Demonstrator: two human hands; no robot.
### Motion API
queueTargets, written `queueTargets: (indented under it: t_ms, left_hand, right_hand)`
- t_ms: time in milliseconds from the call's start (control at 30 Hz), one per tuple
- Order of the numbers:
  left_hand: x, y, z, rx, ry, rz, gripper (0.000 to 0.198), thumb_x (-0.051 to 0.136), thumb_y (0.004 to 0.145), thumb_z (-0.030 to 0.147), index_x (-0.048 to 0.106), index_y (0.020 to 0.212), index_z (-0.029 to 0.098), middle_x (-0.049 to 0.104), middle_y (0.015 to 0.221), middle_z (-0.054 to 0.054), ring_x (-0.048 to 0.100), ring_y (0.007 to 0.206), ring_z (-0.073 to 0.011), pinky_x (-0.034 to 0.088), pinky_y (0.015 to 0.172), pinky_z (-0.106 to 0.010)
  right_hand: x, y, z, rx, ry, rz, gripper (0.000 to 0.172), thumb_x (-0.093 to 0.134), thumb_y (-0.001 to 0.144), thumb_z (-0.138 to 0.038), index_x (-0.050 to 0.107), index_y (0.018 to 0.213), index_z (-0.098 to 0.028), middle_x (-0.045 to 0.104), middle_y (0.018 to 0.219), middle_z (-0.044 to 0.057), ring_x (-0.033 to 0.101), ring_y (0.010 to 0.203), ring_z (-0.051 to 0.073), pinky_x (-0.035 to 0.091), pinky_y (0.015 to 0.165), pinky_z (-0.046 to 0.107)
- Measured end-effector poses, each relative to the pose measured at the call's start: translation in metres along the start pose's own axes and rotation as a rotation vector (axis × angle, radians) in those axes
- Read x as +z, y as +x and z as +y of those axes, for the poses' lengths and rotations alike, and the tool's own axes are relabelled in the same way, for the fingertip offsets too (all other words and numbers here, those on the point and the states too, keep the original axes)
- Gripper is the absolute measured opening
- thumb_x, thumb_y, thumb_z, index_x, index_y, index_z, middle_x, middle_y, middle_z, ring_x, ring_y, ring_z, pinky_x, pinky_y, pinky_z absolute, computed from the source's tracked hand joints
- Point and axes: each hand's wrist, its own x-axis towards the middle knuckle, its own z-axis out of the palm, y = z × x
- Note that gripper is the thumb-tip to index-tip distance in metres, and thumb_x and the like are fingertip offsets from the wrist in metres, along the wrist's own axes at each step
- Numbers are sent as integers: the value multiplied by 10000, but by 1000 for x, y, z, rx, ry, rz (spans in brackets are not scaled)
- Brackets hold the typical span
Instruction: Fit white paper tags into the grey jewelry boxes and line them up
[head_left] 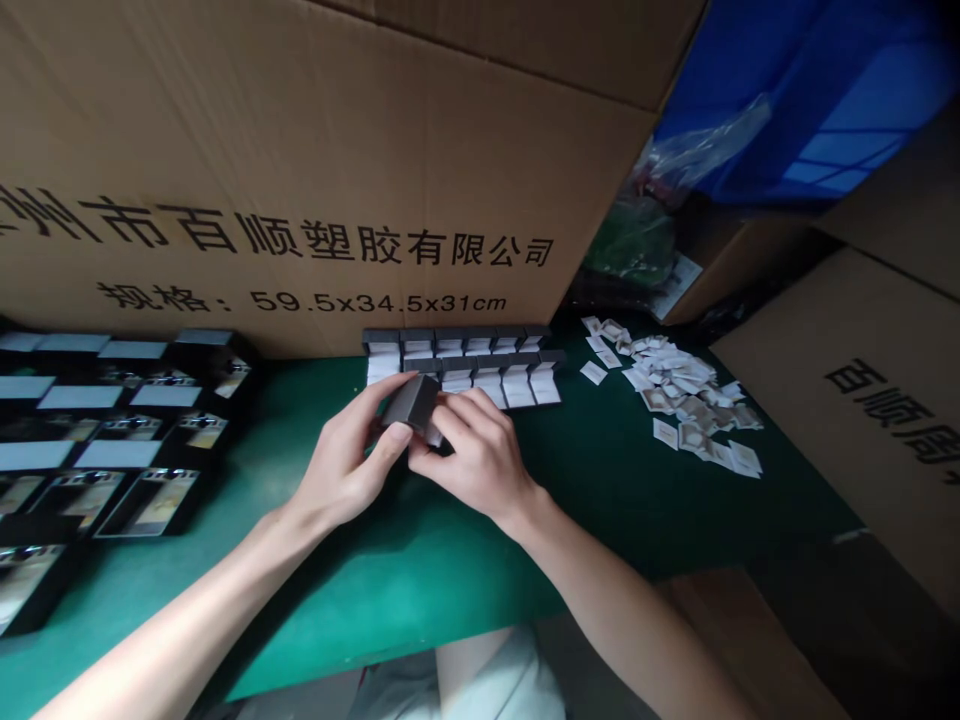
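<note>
Our left hand [349,450]: fingers gripping small dark-grey box [411,402] above bench [360,590], seemingly to steady it; our right hand [480,450]: fingers curled at its side, grip unclear; open-lidded boxes [487,388] ranked behind

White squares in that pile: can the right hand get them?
Probably yes: the right hand has the white squares on its own side and nothing seems to stand between, though it is busy at the dark box.

Big cardboard carton [337,130] (black-printed) at the back of a green tabletop [435,580].
</note>
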Motion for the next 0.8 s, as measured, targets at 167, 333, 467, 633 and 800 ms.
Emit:
queueTargets:
  t_ms: [167, 333, 467, 633, 800]
  left_hand:
    - [1, 2, 2, -57, -45, -7, 633, 541, 985, 611, 595, 1439, 172, 700, 1365, -139, 709, 1102, -308, 583, 856, -327]
    - [-2, 6, 2, -152, -215, -2, 679, 613, 922, 676, 667, 1412, 207, 710, 1382, -123, 702, 1166, -344, 614, 900, -358]
    - [-10, 8, 0, -295, -462, -67, 783, 695, 854, 692, 620, 1487, 238, 684, 1433, -115, 681, 1239, -392, 653, 892, -393]
    - [-13, 10, -2, -358, -601, -94, 797, 846, 770, 565, 615, 1481, 290, 669, 1453, -98, 643, 1302, -422, 637, 969, -468]
    - [-11, 12, -1, -322, -584, -60, 789, 867, 744, 571, 667, 1434, 245, 704, 1400, -121, 728, 1157, -386, 657, 922, -464]
  right_hand:
    - [-3, 3, 2, 59, 91, -54, 144, 655, 953, -284, 668, 836, -201, 740, 849, 50, 633, 827, 207, 522, 774, 343]
    - [-7, 6, 1, 136, 283, -22, 63, 709, 915, -256, 717, 956, -208, 766, 919, 35, 681, 875, 189, 554, 843, 333]
    - [-10, 8, 1, 237, 405, 3, 121, 742, 893, -267, 748, 1003, -217, 779, 996, 35, 693, 938, 186, 567, 801, 315]
    - [-13, 10, 4, 353, 531, -45, 148, 759, 885, -255, 769, 1029, -220, 776, 1066, 42, 684, 993, 181, 550, 724, 279]
    - [-12, 10, 7, 436, 641, -117, 188, 810, 862, -286, 787, 1039, -230, 738, 1125, 42, 688, 1025, 172, 555, 726, 255]
